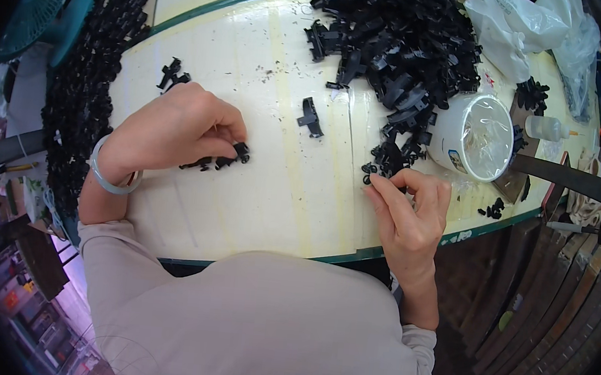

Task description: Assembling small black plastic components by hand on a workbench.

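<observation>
Carefully, the left hand (177, 130) pinches a row of small black clips (217, 160) on the bench (270, 206), while the right hand (409, 211) should pinch 1 tiny ring (371, 171) squarely from the nearby pile (398, 46).

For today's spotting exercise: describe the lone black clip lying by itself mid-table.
Start at the big heap of black plastic parts at the table's far side. Just left of its lower edge lies one black clip, alone on the bare cream surface, touching nothing.
</observation>
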The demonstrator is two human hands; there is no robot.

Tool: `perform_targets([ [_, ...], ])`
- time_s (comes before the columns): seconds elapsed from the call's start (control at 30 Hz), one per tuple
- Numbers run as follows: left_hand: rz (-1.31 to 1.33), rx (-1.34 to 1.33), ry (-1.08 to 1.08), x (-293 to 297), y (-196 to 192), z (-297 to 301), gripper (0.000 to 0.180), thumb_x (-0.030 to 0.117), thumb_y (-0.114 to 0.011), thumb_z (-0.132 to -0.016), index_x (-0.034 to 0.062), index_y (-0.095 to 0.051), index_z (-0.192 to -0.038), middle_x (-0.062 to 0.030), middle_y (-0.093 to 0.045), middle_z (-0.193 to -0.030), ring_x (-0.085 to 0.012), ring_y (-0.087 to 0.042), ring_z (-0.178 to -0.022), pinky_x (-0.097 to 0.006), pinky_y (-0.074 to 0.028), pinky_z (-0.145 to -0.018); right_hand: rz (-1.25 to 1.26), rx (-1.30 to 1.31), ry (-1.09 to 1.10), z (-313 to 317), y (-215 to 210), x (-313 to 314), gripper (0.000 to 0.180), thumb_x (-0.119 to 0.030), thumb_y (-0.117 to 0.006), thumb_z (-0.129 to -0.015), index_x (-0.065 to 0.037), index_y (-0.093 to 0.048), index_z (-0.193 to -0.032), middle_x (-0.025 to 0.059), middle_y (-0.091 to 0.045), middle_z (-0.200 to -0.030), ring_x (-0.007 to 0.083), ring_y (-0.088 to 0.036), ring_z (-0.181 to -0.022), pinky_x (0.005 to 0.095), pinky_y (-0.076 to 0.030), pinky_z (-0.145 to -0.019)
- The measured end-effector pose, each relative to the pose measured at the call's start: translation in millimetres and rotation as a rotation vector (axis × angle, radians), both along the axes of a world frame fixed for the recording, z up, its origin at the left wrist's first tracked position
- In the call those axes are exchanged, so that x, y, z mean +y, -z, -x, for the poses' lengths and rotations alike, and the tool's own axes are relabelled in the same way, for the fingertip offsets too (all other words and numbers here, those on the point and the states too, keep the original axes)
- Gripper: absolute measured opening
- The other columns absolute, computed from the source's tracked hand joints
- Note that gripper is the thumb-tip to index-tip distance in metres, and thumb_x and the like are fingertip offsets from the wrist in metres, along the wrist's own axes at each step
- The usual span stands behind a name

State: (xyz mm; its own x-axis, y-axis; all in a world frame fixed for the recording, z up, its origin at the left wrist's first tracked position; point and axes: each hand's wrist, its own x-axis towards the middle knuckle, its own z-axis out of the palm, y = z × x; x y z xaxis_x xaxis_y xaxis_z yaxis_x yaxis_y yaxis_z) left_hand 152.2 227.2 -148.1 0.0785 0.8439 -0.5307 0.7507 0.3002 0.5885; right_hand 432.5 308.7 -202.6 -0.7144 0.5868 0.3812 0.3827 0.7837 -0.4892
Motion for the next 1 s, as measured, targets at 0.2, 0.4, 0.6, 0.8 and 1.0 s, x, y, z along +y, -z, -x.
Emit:
perform_targets([
  [0.2,-0.253,0.220,-0.055,-2,-9,1,0.024,0.003,-0.073,-0.066,-0.0003,-0.064,-0.088,-0.0122,-0.064,-0.076,-0.0242,-0.062,-0.065,-0.030,-0.050,-0.061,0.046,0.075,-0.013,0,0,-2,0.022,0.005,-0.073,-0.065,0.000,-0.064,-0.085,0.0080,-0.057,-0.088,0.0225,-0.051,-0.075,0.0304,-0.044,-0.062],
  [0.4,-0.797,0.178,0.143,31,22,-31,0.031,0.005,-0.073,-0.067,0.0037,-0.062,-0.095,-0.0102,-0.056,-0.101,-0.0258,-0.055,-0.093,-0.032,-0.048,-0.077,0.897,0.721,0.073,-9,-13,-14,0.006,0.010,-0.056,-0.083,0.005,-0.055,-0.087,0.0206,-0.057,-0.100,0.0203,-0.063,-0.075,0.0301,-0.054,-0.069],
  [0.6,-0.850,0.072,0.261,36,42,-31,0.019,0.004,-0.070,-0.069,0.0033,-0.059,-0.085,-0.0067,-0.057,-0.101,-0.0248,-0.053,-0.095,-0.032,-0.047,-0.078,1.096,0.817,-0.050,-24,1,-5,0.012,0.005,-0.057,-0.084,0.009,-0.058,-0.095,0.0207,-0.057,-0.098,0.0196,-0.062,-0.067,0.0272,-0.053,-0.063],
  [0.8,-0.651,-0.272,0.060,31,29,-44,0.012,0.004,-0.067,-0.078,0.0020,-0.062,-0.089,-0.0062,-0.064,-0.081,-0.0191,-0.061,-0.068,-0.029,-0.049,-0.063,1.228,0.844,0.001,-20,-3,-8,0.019,0.003,-0.056,-0.086,0.010,-0.057,-0.104,0.0207,-0.058,-0.099,0.0207,-0.065,-0.075,0.0293,-0.056,-0.068],
  [1.0,-0.129,-0.791,-0.209,28,23,-52,0.013,0.008,-0.061,-0.087,-0.0005,-0.063,-0.096,-0.0039,-0.066,-0.082,-0.0085,-0.062,-0.070,-0.021,-0.047,-0.058,1.178,0.839,0.077,-18,-3,-10,0.020,0.002,-0.055,-0.087,0.008,-0.055,-0.106,0.0216,-0.059,-0.101,0.0224,-0.066,-0.080,0.0313,-0.057,-0.070],
])
